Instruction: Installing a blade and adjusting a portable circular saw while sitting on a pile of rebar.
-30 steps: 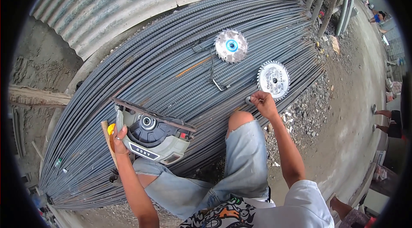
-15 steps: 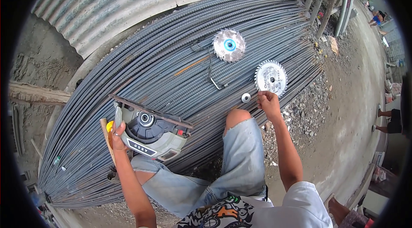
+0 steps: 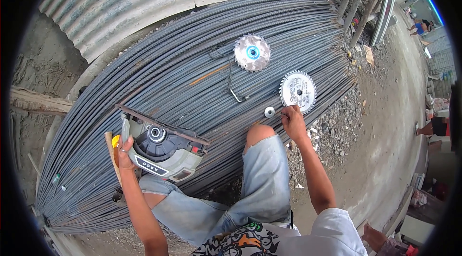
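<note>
Risk, left to right: left hand (image 3: 124, 152) grips the grey-green circular saw (image 3: 161, 147), tilted on the ribbed steel bar stack (image 3: 159, 78); it may slide. Right hand (image 3: 293, 122), fingers curled, touches the toothed white-faced blade (image 3: 298, 91) beside the small round washer (image 3: 269, 111), which may drop between bars.
</note>
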Demonstrator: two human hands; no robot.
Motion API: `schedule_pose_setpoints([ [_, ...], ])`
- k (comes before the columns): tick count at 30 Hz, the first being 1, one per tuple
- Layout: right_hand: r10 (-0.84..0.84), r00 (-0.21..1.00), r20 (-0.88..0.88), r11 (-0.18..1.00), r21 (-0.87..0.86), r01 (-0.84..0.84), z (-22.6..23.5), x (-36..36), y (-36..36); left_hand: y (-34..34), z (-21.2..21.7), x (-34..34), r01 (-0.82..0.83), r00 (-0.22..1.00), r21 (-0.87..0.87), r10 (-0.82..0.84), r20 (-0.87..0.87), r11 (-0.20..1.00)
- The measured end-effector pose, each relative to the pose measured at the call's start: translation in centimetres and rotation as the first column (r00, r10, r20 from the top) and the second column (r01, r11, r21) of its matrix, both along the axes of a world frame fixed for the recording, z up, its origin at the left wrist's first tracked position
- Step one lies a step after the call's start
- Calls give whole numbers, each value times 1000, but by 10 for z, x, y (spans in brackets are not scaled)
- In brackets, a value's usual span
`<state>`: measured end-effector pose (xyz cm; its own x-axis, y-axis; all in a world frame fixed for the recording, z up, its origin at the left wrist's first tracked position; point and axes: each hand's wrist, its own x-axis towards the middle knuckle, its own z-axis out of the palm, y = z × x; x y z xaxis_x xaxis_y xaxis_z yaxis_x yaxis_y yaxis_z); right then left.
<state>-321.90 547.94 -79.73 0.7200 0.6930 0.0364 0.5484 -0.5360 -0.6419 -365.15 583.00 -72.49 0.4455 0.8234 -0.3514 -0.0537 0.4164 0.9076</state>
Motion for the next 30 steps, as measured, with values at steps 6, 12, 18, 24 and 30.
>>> schedule_pose_setpoints([
  [6, 172, 985, 23, 974, -154, -167, 2, 5, 17, 2, -6, -7, -17, 1000, 20, 17, -17, 1000],
  [12, 145, 989, 40, 987, -80, -141, 11, 1, 20, 4, -10, -9, 37, 998, 25, -36, -46, 999],
  [18, 133, 989, 61, 987, 86, -138, 36, 13, 59, -2, 4, 0, 60, 997, -21, -59, 41, 998],
  [24, 246, 969, 6, 967, 71, -246, 55, 1, 148, -6, 18, 4, 22, 999, -30, -23, -30, 999],
  [30, 330, 943, 49, 935, -154, -319, 12, -6, 248, -4, 7, 4, 67, 997, -6, -67, 48, 998],
])
